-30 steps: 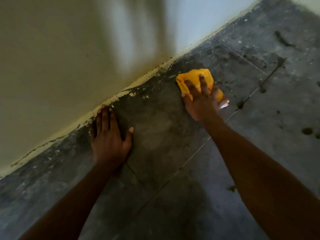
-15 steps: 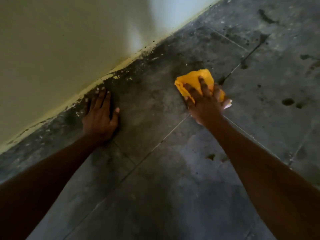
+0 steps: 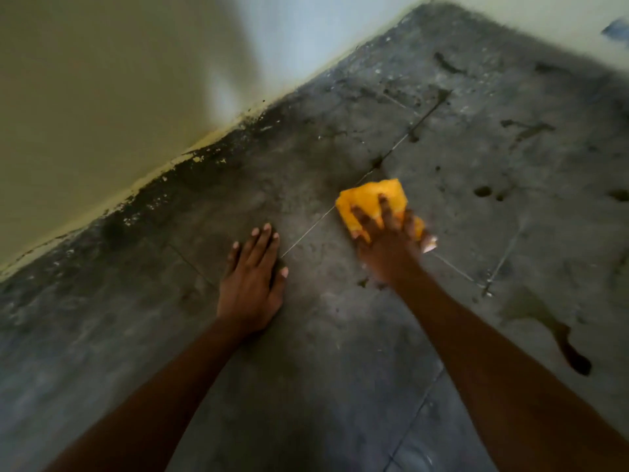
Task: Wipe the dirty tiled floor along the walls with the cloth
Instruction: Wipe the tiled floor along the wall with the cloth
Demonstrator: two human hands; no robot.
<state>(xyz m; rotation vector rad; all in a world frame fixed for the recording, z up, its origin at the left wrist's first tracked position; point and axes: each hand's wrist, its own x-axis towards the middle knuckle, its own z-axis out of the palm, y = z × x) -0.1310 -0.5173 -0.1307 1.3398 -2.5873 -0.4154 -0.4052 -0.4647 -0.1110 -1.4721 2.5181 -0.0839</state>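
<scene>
Grey tiled floor [image 3: 340, 352] across most of the view, grimy, crossed by thin pale grout lines, darkest in a black band along the foot of the wall. Cream wall [image 3: 102, 97] up the left side, its paint chipped and flaking at the bottom edge; a second pale wall [image 3: 544, 15] across the top right, meeting the first in a corner at the top. Dark wet stain [image 3: 571, 352] on the tiles at the right, elongated, with smaller dark spots [image 3: 482, 191] farther up.

Two bare forearms reaching in from the bottom edge. Left hand [image 3: 253, 277] flat on the floor, palm down, fingers straight and close together, holding nothing — well apart from the wall's dirty band. Right hand [image 3: 388, 247] pressed down on the bunched yellow cloth [image 3: 371, 202], fingers spread over its top and bent at the tips, slightly blurred. Cloth on the floor just beside a grout line, near the left hand, away from the wall — a small pale corner [image 3: 429, 243] poking out at the hand's right edge.
</scene>
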